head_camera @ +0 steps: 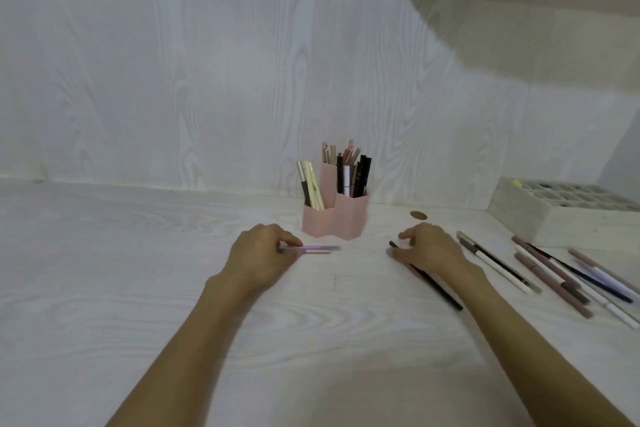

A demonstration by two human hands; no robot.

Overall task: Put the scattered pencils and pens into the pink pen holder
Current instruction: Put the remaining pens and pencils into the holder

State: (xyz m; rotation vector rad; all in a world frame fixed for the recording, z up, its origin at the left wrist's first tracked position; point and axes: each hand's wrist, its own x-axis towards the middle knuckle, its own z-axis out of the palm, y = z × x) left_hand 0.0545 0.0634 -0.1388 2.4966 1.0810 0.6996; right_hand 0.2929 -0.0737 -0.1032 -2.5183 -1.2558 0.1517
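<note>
The left hand (263, 255) is pinched around the near end of a lilac pen (320, 248), thumb and fingers closed on it, with a thinner pink pen (317, 253) lying right against it; whether the pinch has both cannot be told. The pens point to the right, level with the white desk (138, 288) and close above it or resting on it.

The right hand (427, 248) lies over a black pencil (434, 282), fingers curled down toward its far end. The hand hides the contact, so it is not clear whether the pencil is gripped or only touched. The pencil runs back along the desk under the wrist.

Just beyond and between the two hands stands the pink pen holder (334, 218), a cluster of angular cups against the wall, already crowded with upright pens. The lower front cups look to have the most room.

Well to the right, more loose pens (554, 274) lie fanned on the desk, in front of a pale divided tray (526, 215). A small brown disc (418, 215) sits near the holder.

To do this step well, the left hand would probably need to tip its pen upright, aim for a gap rather than the packed back cup, and lower the pen in gently so the light holder does not tip or slide.
</note>
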